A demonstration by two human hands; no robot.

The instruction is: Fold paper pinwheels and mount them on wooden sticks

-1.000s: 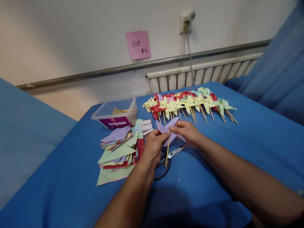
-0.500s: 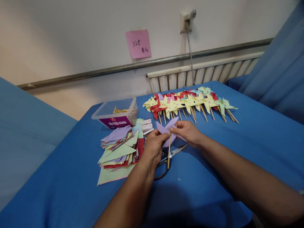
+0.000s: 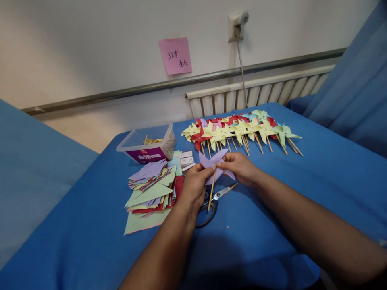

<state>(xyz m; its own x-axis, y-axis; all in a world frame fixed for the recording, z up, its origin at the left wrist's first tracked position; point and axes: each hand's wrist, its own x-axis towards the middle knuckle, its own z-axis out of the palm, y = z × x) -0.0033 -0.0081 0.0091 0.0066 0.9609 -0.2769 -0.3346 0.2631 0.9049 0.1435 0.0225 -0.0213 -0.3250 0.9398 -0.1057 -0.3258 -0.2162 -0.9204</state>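
left hand (image 3: 195,183): pinches purple pinwheel (image 3: 218,158), 9 o'clock side | right hand (image 3: 242,169): pinches it, 3 o'clock side | stick (image 3: 211,192): runs from thumb tips just past 6 o'clock, hands equally near

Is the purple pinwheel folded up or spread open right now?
Spread open: the purple pinwheel has its points fanned outward between the left hand and the right hand.

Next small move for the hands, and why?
Probably press the purple pinwheel onto the stick at its centre with the right hand, while the left hand steadies it. Both hands already pinch near the centre, where the stick's top end meets the paper; they partly cover that spot, so I can't tell if it's secure.
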